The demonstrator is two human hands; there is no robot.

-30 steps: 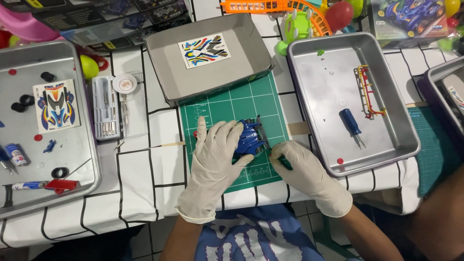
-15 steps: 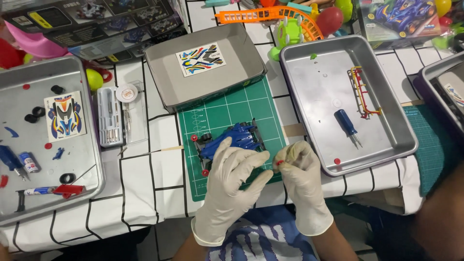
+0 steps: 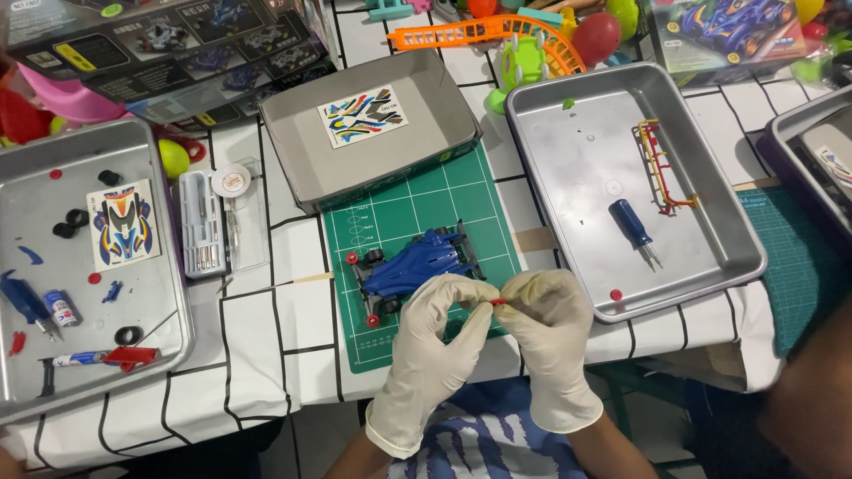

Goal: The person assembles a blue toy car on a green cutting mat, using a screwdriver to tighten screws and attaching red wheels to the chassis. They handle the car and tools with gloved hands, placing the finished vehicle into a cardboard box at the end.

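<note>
Hands: left and right, gloved, fingertips narrowed onto one tiny red part at lower centre, raised just off the mat beside the blue car, likely for a clear view.

1. The left hand and right hand wear cream-white gloves.
2. Between their fingertips sits a small red part.
3. At 11 o'clock from it, the toy car is blue with red wheel hubs.
4. The cutting mat is green with a pale grid.
5. The tablecloth is white with black lines.
6. At 2 o'clock, the silver tray holds a blue-handled screwdriver.
7. At 12 o'clock, the grey box carries a multicoloured sticker sheet.
</note>
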